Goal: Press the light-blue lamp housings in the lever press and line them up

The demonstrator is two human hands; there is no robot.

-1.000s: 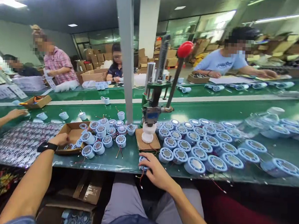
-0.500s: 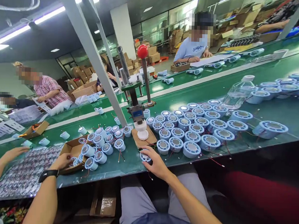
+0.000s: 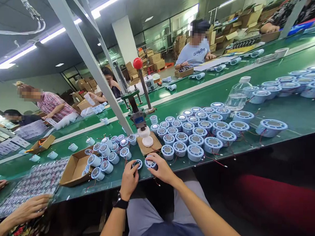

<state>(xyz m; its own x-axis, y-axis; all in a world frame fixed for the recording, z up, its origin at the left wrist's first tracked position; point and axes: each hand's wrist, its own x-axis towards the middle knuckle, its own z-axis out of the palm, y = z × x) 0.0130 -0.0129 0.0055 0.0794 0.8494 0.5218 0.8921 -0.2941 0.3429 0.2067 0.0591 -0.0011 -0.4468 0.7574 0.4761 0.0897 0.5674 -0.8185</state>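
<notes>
My left hand (image 3: 130, 175), with a black watch on its wrist, pinches a light-blue slotted ring (image 3: 138, 162) just above the bench edge. Close beside it, my right hand (image 3: 161, 168) is wrapped round a light-blue cylindrical housing (image 3: 150, 162) with a round metal disc on top; a thin wire hangs from it. The two pieces are near each other but apart. Right behind them stands a hand press (image 3: 139, 119) with a red ball knob and a white pad, over a cardboard piece (image 3: 155, 145).
Finished-looking blue housings (image 3: 195, 152) stand in rows to the right, with a plastic bottle (image 3: 238, 95) behind. More housings (image 3: 104, 150) cluster left, beside a cardboard box (image 3: 67, 173). A co-worker's hands (image 3: 31, 208) rest by a sheet of small parts (image 3: 36, 182).
My left hand has come out of the cardboard box and moved right, bringing the slotted ring beside the housing. My right hand keeps its hold. The co-worker's hand has moved down the parts sheet.
</notes>
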